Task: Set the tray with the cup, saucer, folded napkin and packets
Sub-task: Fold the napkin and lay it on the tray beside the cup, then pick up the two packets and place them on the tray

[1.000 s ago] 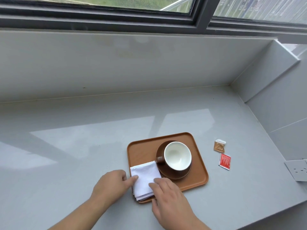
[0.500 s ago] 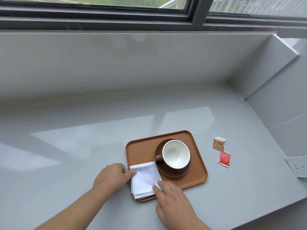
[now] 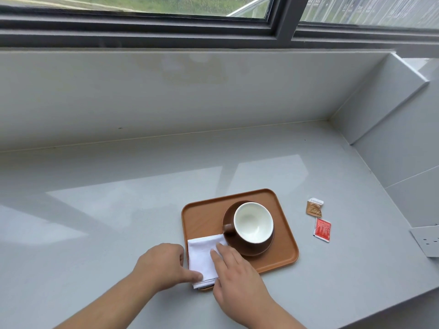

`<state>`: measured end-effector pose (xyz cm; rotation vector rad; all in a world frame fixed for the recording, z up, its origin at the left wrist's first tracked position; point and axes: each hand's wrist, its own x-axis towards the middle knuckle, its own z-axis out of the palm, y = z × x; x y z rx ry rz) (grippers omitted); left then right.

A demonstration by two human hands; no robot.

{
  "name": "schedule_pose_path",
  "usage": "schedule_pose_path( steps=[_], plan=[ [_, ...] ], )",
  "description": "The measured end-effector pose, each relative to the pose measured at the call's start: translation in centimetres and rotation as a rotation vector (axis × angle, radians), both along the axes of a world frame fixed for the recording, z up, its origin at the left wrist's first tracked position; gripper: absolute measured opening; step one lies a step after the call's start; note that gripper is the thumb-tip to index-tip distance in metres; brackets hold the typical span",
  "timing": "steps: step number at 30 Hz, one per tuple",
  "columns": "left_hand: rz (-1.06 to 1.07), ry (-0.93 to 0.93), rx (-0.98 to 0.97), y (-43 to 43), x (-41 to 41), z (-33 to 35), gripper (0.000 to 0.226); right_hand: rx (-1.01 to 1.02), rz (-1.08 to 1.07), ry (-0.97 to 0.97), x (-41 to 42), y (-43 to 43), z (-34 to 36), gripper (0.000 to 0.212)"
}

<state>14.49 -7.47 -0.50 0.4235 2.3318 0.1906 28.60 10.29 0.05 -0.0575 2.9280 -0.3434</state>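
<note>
R hand (image 3: pixel 237 274) now further onto napkin (image 3: pixel 202 255)

A glossy pale grey stone counter (image 3: pixel 118 210) runs wall to wall, daylight mirrored on it in bright patches. At the far side, a dark-framed window (image 3: pixel 282 22) tops a grey upstand. A white wall socket (image 3: pixel 427 241) sits right.

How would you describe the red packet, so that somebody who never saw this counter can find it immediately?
Start at the brown tray on the grey counter. To its right, off the tray, two small packets lie on the bare counter. The red packet is the nearer one, bright red with white edges, while its neighbour just behind is the brown packet.
</note>
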Motion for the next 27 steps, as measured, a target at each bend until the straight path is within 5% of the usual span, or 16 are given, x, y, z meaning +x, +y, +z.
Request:
schedule_pose_path(
  steps=[11, 17, 22, 27],
  plan=[
    [-0.052, 0.03, 0.0, 0.0, 0.8, 0.2, 0.067, 0.129, 0.014, -0.055, -1.1, -1.4, -0.1, 0.07],
    [-0.006, 0.141, 0.211, -1.2, -1.3, 2.4, 0.052, -0.013, -0.026, 0.106, -1.5, -0.4, 3.4, 0.037],
    [-0.098, 0.31, 0.333, 1.2, -5.2, 7.9, 0.041, -0.118, -0.323, 0.35, -0.4, 4.0, 8.1, 0.016],
    [-0.226, 0.424, 0.423, 9.4, -5.8, 12.1, 0.04, -0.152, -0.68, 0.35, 0.5, 13.6, 8.8, 0.013]
  ],
)
